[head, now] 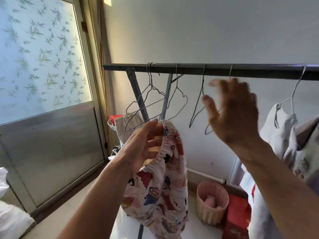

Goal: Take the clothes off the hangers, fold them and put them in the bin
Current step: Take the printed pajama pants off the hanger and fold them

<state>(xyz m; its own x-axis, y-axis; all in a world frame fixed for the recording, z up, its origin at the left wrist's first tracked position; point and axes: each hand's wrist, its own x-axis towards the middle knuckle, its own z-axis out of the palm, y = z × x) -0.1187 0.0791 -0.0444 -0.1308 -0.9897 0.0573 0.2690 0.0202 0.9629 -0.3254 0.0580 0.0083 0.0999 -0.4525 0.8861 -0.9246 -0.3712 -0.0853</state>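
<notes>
My left hand point(144, 144) grips the elastic waistband of cartoon-print pants point(162, 190), which hang down below the dark rack bar point(207, 69). My right hand point(231, 111) is raised with fingers spread and blurred, just under the bar, in front of a bare wire hanger point(208, 130) and holding nothing. Several empty wire hangers point(148, 104) hang to the left on the bar. At the right a pale garment point(283, 135) is still on a white hanger point(293, 94). A pink ribbed bin point(212, 202) stands on the floor below.
A frosted door with a bamboo-leaf pattern point(43, 66) fills the left side. The rack's slanted legs point(138, 97) stand behind the pants. A red item point(238, 216) lies beside the bin. White cloth point(12, 218) lies at the lower left.
</notes>
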